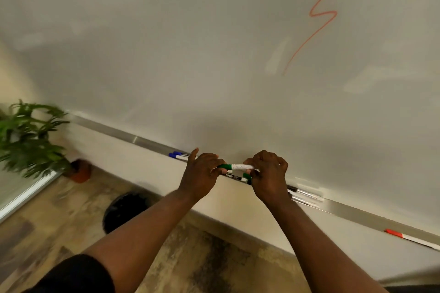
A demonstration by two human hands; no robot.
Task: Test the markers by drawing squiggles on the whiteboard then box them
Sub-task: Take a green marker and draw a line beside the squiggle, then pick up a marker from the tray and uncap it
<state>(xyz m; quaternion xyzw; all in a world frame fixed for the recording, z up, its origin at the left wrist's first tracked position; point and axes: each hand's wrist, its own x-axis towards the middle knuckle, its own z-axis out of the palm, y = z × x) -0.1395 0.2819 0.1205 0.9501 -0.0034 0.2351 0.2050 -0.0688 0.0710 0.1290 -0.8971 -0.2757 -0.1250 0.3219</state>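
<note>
One red squiggle [326, 13] marks the white whiteboard [166, 43]. Its silver metal tray [357, 214] carries two blue-capped markers [178, 155], one red-capped marker [402, 236] and a few blurred black ones [302, 194]. Just above the tray, one white-barrelled green marker [235, 167] lies level between two hands: the left hand [202, 173] pinches its cap end, the right hand [269, 173] curls around its barrel

A leafy green plant [28, 135] fills the left edge of the frame, slightly blurred. It rises from a terracotta-coloured pot [81, 171] standing on the floor [214, 257], close to a cream wall [142, 169]. The floor is mottled brown, tan and dark, like worn planks. A round black object [123, 209], too blurred to identify, sits by the wall at lower centre-left. A pale framed panel [23, 195] runs along the far lower left.
</note>
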